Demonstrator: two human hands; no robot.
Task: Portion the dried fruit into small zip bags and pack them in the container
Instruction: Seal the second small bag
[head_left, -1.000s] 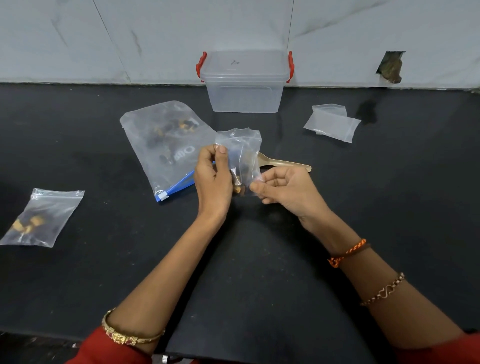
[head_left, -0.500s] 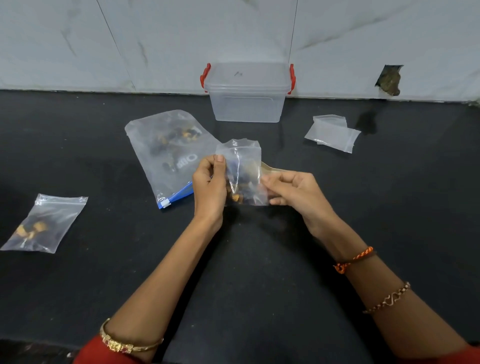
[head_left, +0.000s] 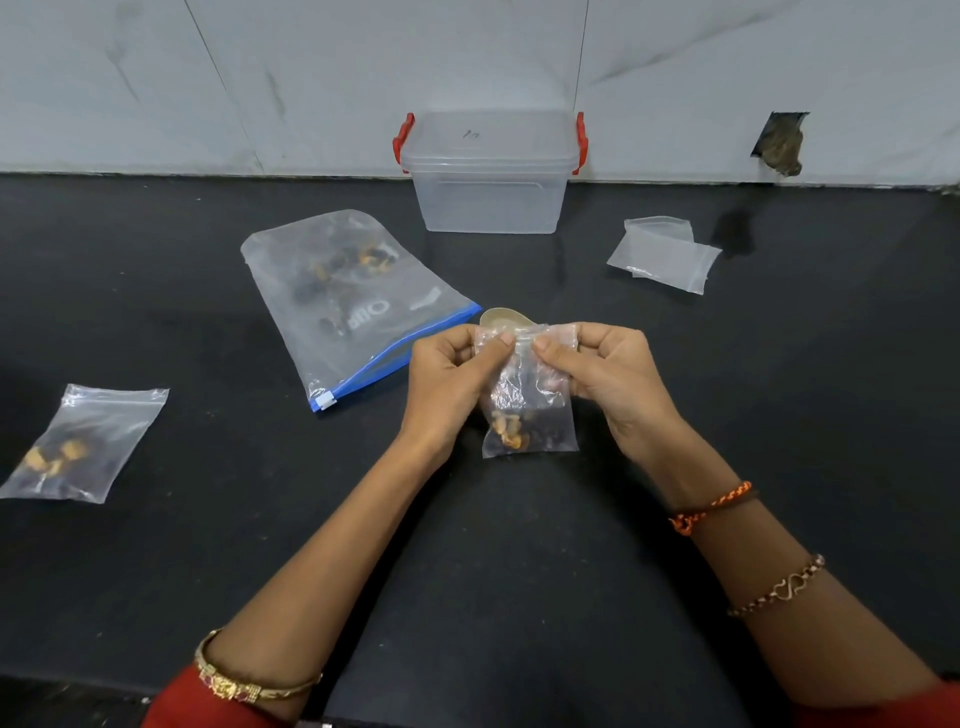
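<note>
Head-worn view, looking down, close over countertop (head_left: 156, 571)

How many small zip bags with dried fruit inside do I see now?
2. One small bag is pinched at its top by both hands, left hand and right hand; another lies far left on the counter.
</note>
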